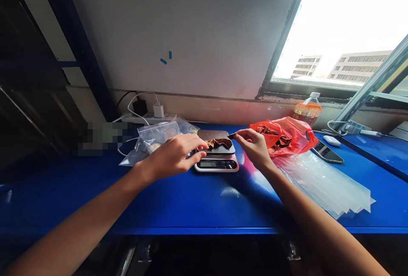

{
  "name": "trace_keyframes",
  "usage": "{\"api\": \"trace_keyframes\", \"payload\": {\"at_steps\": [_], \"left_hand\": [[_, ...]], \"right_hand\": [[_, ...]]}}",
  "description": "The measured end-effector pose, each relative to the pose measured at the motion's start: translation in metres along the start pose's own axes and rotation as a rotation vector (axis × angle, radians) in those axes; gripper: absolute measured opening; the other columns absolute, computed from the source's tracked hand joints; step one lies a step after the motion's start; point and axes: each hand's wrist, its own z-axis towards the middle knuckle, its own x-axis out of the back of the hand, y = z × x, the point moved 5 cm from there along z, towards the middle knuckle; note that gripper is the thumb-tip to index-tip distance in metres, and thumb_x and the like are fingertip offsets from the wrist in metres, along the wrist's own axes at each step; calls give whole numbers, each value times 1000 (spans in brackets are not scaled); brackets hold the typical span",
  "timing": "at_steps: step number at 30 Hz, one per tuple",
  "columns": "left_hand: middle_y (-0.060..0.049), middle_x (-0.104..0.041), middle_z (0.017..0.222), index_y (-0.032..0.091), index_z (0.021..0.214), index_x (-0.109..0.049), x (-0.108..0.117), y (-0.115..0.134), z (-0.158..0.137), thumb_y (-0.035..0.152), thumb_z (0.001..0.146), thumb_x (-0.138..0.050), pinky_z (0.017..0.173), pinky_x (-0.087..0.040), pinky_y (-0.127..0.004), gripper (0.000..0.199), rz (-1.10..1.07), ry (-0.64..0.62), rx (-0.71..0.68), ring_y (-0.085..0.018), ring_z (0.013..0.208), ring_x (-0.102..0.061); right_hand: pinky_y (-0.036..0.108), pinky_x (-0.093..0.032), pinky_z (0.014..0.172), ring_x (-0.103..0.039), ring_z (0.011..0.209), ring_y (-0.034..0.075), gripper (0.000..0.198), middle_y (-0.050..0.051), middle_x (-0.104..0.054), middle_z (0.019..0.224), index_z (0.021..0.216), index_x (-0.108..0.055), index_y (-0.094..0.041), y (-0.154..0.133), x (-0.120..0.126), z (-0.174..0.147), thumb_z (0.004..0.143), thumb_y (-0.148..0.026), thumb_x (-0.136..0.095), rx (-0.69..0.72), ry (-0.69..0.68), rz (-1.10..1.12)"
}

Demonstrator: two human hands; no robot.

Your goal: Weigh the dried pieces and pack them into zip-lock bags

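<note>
A small digital kitchen scale point(216, 164) with a lit display stands on the blue table. Curled, dried brown peel-like pieces point(219, 142) lie on its dark weighing plate. My left hand point(180, 153) is at the scale's left side, thumb and fingers apart, fingertips beside or just touching the pieces; exact contact cannot be made out. Between the thumb and fingers of my right hand point(253, 143), a small dark dried piece point(232, 136) is pinched over the plate's right edge. Just beyond that hand sits an open red plastic bag point(298, 133) holding more such dried pieces.
Clear plastic bags point(159, 133) lie behind my left hand; flat ones point(328, 182) are stacked at right. A phone point(328, 153), a white earbud case point(332, 140) and an orange-labelled bottle point(307, 109) are farther right. A power strip with a white charger point(158, 109) runs along the wall.
</note>
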Motion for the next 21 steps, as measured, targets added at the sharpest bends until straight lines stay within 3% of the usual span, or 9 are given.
{"api": "trace_keyframes", "payload": {"at_steps": [7, 11, 15, 18, 21], "left_hand": [[-6, -67, 104, 19, 107, -63, -1, 0, 0, 25, 92, -50, 84, -46, -34, 20, -7, -15, -4, -21, 95, -61], [-6, -67, 105, 19, 107, -63, -3, -2, -1, 26, 92, -50, 83, -46, -34, 21, -9, -36, 12, -21, 94, -62], [-6, -67, 101, 18, 105, -63, -2, -4, -1, 25, 92, -50, 81, -46, -34, 20, -6, -38, 35, -21, 93, -62], [-6, -67, 102, 18, 105, -63, 0, -4, -2, 25, 92, -51, 81, -46, -33, 19, -11, -33, 41, -20, 93, -61], [-7, -67, 101, 17, 104, -63, -2, -3, -1, 25, 92, -51, 81, -46, -33, 19, -20, -37, 19, -20, 92, -61]], "right_hand": [[25, -42, 57, -60, 65, 16, 31, 6, -69, 73, 77, -72, -14, 14, 1, 16, 77, -40, -56, -95, -38, -202], [24, -33, 50, -52, 54, 14, 28, 2, -58, 52, 59, -68, -13, 15, -12, 37, 73, -35, -56, -89, -88, -327], [24, -30, 50, -50, 51, 13, 25, 1, -55, 49, 52, -64, -14, 3, -29, 47, 71, -26, -54, -21, -151, -388], [25, -36, 57, -55, 59, 14, 20, 3, -64, 61, 71, -72, -15, -9, -17, 42, 72, -24, -53, 25, -112, -408], [26, -41, 62, -58, 62, 15, 29, 4, -67, 70, 93, -72, -16, -14, 9, 32, 78, -32, -52, 49, -71, -401]]}}
